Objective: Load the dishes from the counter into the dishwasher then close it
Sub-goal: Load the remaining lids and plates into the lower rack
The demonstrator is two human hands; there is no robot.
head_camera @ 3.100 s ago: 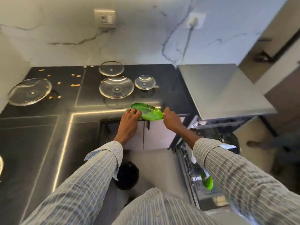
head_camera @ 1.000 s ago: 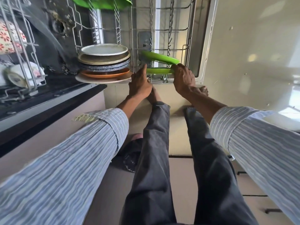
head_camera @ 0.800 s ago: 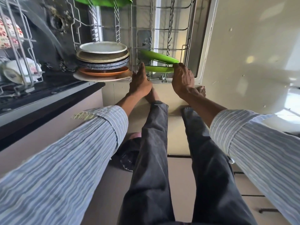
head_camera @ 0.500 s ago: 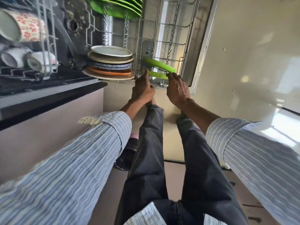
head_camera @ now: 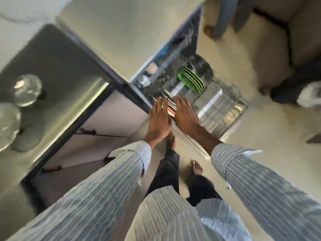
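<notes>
The dishwasher stands open, its wire lower rack (head_camera: 224,108) pulled out over the floor. Several green plates (head_camera: 192,80) stand on edge in the rack's far part. A row of other plates (head_camera: 171,106) stands closer, partly hidden behind my hands. My left hand (head_camera: 159,119) and my right hand (head_camera: 185,113) hover side by side above the rack's near end, fingers stretched flat, with nothing in them. Cups (head_camera: 149,73) sit in the upper rack. The picture is blurred by motion.
Glass lids (head_camera: 26,90) lie on the dark counter (head_camera: 57,70) at the left. Another person's legs (head_camera: 224,16) stand at the top right, and someone's foot and dark clothing (head_camera: 295,89) are at the right. My bare feet (head_camera: 196,168) are on the pale floor.
Both hands have let go of the green plates, which now stand in the rack. My hands have pulled back, empty. The view has swung up and away from the rack.
</notes>
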